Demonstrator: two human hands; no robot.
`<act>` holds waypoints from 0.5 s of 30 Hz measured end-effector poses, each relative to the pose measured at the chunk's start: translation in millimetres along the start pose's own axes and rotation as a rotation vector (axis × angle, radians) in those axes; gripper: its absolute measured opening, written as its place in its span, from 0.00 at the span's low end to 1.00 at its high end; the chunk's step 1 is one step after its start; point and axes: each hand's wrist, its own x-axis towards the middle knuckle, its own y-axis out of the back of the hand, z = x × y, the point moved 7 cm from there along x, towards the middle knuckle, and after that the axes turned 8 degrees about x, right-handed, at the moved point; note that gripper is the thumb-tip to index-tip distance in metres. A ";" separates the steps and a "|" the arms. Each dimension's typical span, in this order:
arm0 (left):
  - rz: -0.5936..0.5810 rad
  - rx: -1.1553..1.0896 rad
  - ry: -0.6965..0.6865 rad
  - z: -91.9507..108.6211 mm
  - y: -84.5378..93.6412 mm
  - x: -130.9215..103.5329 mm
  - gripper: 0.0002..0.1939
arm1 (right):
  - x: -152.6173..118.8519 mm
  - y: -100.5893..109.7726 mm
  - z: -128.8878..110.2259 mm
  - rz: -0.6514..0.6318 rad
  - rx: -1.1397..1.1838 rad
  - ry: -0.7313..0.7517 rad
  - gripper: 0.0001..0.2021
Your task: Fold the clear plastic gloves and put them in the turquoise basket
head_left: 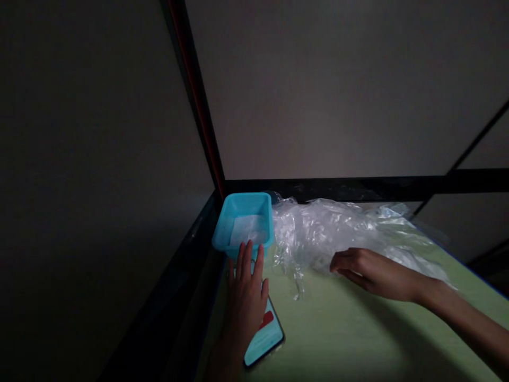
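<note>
Head: a person's two bare hands reach in over a pale green bench (334,339).
Left hand (244,305): back upward, fingers (247,261) stretched forward and spread wide, with nothing seen in their grip; their tips overlap the near edge of the tub, and whether they touch it I cannot tell.
Tub (248,199): blue, upright, just beyond the left fingertips, its inside facing up.
Sheet (243,231): whitish, flat inside the tub, ahead of the left fingertips; what it is made of is unclear.
Phone (264,342): under and behind the left fingers, partly covered by that hand; screen lit, its lower end showing to the right of the wrist, with a red patch (266,319) on it.
Right hand (369,271): comes in from the right, fingers narrow, curled and bent toward the thumb; whether they pinch anything I cannot tell.
Plastic (330,225): clear, crumpled, heaped just beyond the right fingers, spreading left as far as the tub and right past the wrist; one strand trails onto the bench between the two sets of fingers.
Wall (318,106): grey, beyond both sets of fingers, with a dark rail (377,185) along its foot.
Post (196,101): dark, reddish along its length, rising past the tub, ahead and left of the left fingers.
</note>
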 end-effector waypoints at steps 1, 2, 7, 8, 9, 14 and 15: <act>0.005 0.017 -0.008 0.1 -0.1 1.3 0.29 | -5.6 -5.7 2.6 0.001 0.013 -0.008 0.14; 0.010 0.031 -0.012 0.0 -0.3 2.4 0.29 | -10.4 -10.9 5.0 0.007 0.023 -0.015 0.14; 0.030 0.082 -0.015 -0.7 -5.0 5.6 0.30 | -25.4 -30.4 12.3 0.054 0.076 -0.035 0.13; 0.037 0.084 -0.016 -0.6 -5.8 6.0 0.31 | -27.3 -33.3 13.4 0.074 0.089 -0.035 0.13; 0.047 0.079 -0.020 -0.3 -6.1 6.3 0.31 | -29.0 -35.7 14.8 0.103 0.099 -0.036 0.12; 0.217 -0.061 0.014 7.4 5.6 2.1 0.34 | -33.4 -48.3 27.5 0.271 0.084 -0.055 0.11; 0.271 -0.115 0.001 13.3 10.0 -1.4 0.34 | -33.8 -50.6 30.6 0.301 0.072 -0.058 0.11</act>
